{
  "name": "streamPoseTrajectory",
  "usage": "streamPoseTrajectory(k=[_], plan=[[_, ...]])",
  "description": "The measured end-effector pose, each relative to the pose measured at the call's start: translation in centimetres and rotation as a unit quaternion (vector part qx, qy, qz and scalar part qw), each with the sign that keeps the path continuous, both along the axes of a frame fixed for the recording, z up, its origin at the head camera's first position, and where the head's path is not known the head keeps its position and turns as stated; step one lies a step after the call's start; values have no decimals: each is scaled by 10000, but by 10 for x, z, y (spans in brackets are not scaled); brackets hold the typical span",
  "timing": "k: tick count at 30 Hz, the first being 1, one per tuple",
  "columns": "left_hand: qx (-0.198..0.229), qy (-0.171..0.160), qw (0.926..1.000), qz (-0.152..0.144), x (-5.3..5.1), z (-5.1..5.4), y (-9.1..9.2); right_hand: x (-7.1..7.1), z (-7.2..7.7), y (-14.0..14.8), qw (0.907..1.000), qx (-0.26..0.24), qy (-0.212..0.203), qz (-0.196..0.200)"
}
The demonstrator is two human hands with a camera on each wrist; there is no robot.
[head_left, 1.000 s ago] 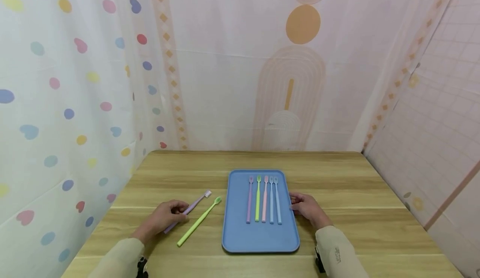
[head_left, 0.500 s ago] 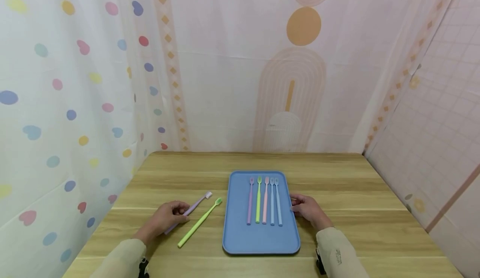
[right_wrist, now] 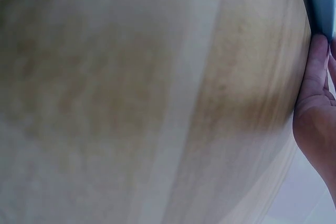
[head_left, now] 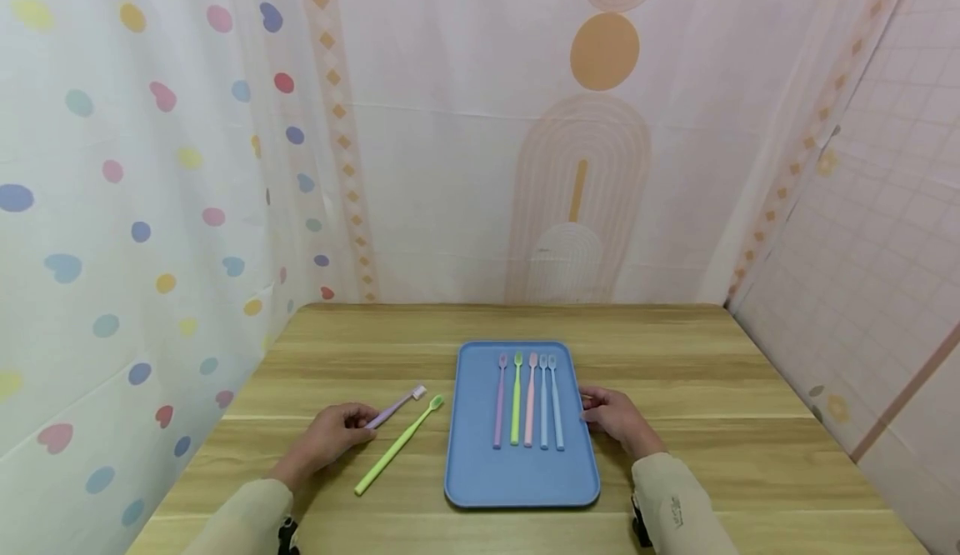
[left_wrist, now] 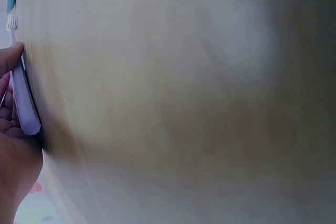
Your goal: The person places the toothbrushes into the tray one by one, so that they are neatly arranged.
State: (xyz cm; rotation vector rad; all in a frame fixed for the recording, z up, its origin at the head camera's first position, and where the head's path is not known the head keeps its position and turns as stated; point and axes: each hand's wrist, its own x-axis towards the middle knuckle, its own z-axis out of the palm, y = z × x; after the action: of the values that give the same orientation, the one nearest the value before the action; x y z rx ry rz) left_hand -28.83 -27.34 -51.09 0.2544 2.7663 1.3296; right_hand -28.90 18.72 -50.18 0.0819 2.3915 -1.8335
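My left hand point(head_left: 333, 436) pinches a purple toothbrush point(head_left: 387, 412) between thumb and fingers, low over the table at the left. In the left wrist view the purple handle point(left_wrist: 23, 100) runs along the palm side of the hand, its white bristles beyond the thumb. A lime-green toothbrush point(head_left: 397, 447) lies diagonally just right of that hand. My right hand point(head_left: 618, 420) holds the right rim of a blue tray point(head_left: 517, 484); in the right wrist view the thumb point(right_wrist: 316, 66) lies against its edge. Other fingertips are partly hidden.
Several toothbrushes lie side by side on the tray: a purple one point(head_left: 499, 405), a lime-green one point(head_left: 516, 401), a pink one point(head_left: 530, 405) and light blue ones point(head_left: 543, 409). The wooden table point(head_left: 675, 355) is bounded by patterned curtains point(head_left: 450, 163) at its back and sides.
The purple toothbrush in my left hand has shifted slightly right and forward, and its handle end no longer shows below the hand. My right hand and the tray stay put.
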Motion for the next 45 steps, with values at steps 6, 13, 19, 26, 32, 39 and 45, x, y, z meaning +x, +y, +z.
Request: streamPoseTrajectory(k=[6, 13, 19, 26, 32, 39, 45], plan=[[-149, 61, 9998, 137, 0, 3, 1, -2, -1, 0, 10000, -10, 19, -11], [-188, 59, 9995, 250, -1, 7, 2, -1, -1, 1, 10000, -13, -5, 8], [10, 158, 9994, 323, -6, 16, 9, -2, -2, 1, 10000, -24, -6, -15], [127, 287, 9982, 503, -15, 29, 24, -1, -2, 1, 10000, -6, -1, -8], [141, 590, 9966, 560, -22, 34, 39, 1, 0, 1, 10000, 13, -15, 10], [341, 744, 9938, 753, -28, 35, 57, 0, 0, 0, 10000, 29, -4, 20], [565, 760, 9908, 970, -34, 38, 76, 1, 1, 1, 10000, -50, 22, 81]])
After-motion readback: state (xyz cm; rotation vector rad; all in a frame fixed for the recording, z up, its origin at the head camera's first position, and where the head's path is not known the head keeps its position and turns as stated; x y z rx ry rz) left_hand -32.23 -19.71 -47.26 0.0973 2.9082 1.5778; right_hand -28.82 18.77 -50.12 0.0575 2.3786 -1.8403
